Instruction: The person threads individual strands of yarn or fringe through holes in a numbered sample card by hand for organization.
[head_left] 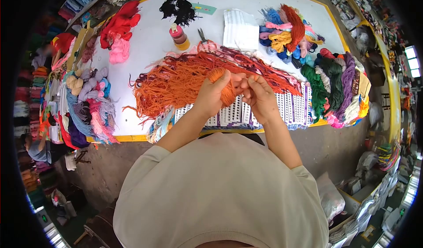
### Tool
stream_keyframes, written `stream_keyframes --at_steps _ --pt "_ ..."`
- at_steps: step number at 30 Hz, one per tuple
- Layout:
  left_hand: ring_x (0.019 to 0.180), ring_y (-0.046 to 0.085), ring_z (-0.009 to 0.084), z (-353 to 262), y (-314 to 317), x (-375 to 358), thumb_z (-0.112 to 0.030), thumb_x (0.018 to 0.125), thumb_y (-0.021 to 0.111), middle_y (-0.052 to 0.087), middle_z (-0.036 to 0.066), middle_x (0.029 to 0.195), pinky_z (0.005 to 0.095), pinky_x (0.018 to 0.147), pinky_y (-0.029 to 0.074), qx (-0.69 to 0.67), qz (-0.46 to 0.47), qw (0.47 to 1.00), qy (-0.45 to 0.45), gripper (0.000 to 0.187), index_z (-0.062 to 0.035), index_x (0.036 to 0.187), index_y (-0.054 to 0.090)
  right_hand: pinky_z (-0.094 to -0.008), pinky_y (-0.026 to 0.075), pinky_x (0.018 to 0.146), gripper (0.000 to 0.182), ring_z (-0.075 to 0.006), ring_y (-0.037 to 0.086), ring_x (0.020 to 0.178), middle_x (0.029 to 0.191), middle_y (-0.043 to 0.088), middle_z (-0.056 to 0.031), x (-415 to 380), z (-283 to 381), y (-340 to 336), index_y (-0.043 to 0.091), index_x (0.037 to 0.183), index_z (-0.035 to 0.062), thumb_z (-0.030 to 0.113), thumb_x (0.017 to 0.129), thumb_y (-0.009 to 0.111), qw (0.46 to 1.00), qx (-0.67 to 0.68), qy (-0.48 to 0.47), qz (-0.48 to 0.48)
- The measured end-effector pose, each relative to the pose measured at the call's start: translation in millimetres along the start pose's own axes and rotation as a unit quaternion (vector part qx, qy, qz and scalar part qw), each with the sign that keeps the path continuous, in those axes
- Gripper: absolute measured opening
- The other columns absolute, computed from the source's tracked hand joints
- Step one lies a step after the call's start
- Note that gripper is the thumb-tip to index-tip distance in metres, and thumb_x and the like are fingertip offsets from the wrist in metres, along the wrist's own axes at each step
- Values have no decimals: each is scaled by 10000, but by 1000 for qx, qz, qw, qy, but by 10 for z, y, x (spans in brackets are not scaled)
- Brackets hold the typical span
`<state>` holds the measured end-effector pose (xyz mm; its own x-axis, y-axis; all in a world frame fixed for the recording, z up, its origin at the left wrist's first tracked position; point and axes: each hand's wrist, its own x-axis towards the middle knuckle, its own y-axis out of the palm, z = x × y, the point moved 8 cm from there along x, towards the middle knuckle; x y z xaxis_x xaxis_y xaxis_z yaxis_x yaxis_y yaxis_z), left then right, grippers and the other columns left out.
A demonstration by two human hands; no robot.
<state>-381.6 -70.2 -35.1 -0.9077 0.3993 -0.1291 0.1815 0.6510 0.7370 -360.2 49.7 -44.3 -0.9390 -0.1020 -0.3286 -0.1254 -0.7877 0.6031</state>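
Note:
My left hand (210, 94) is closed on a bundle of orange yarn (228, 94), which loops round its fingers, the thumb pressing on top. Right beside it, my right hand (262, 99) has thumb and fingers pinched together close to the left fingertips; whatever lies in the pinch is too small to make out. Beneath and behind both hands spreads a large heap of loose orange strands (165, 85), mixed with dark red and pink ones. White punched cards (286, 109) with rows of dark holes lie along the table's near edge, partly under the yarn.
On the white table (145, 32) stand a red-and-yellow bottle (179, 37), scissors (202, 35) and folded white sheets (240, 29). Black yarn (178, 6) lies at the back. Colored skeins pile up at right (291, 32) and left (88, 98). Another person (39, 151) is at far left.

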Motion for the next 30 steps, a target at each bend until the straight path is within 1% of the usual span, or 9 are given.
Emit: stream_keyframes --at_steps 6,9,11,19,24,26,28,29,30 --pt "1074 591 206 61 89 122 -248 986 492 597 146 1205 338 907 488 80 -5 997 14 352 49 1138 603 -191 431 614 100 -42 523 682 800 585 37 75 104 5 630 964 76 160 917 601 976 -217 -19 18" --pt "1180 530 240 148 144 234 -235 1002 441 521 187 1310 370 987 440 148 17 989 -1 368 38 1215 565 -189 432 638 87 -30 514 701 800 581 49 160 160 -109 640 941 79 153 896 629 981 -193 -19 28" --pt "1073 589 196 208 134 322 -194 974 503 600 126 1207 331 907 486 75 -11 997 -1 303 29 1151 606 -191 441 653 65 -30 528 713 803 589 51 206 198 -193 629 919 93 153 895 626 986 -163 -1 41" --pt "1061 595 200 415 166 568 -166 963 522 597 133 1209 342 907 495 69 -34 997 -15 241 23 1077 621 -208 447 650 47 -37 529 706 831 601 47 320 296 -481 599 928 125 170 918 590 993 -107 42 12" --pt "1087 582 220 432 210 682 -132 945 530 598 156 1206 344 908 496 83 -47 995 -6 189 26 1006 614 -226 446 630 53 -41 484 659 820 584 36 362 377 -561 568 945 117 165 938 549 999 12 43 7" --pt "1116 568 237 407 137 728 -118 926 544 592 180 1211 358 916 497 14 -82 996 -17 153 25 943 598 -215 417 582 63 -41 450 605 788 573 32 398 403 -653 559 951 101 160 941 536 998 19 54 11" --pt "1054 613 275 309 -47 812 -116 923 529 596 204 1196 386 874 522 6 -108 993 -40 126 -4 958 573 -195 373 542 72 -41 403 548 770 567 35 354 292 -713 571 957 90 150 932 541 982 -89 135 97" --pt "1025 630 290 198 -165 814 -125 923 525 603 211 1182 392 843 535 9 -127 988 -84 126 -19 975 570 -187 324 509 87 -37 374 518 742 547 45 313 317 -817 592 941 87 169 918 570 969 -172 164 64" --pt "953 656 317 136 -372 772 -148 923 525 624 213 1146 362 772 551 41 -144 974 -172 119 -54 982 567 -196 328 518 125 -34 393 551 733 521 60 325 421 -1018 611 920 94 218 913 593 960 -256 101 53"
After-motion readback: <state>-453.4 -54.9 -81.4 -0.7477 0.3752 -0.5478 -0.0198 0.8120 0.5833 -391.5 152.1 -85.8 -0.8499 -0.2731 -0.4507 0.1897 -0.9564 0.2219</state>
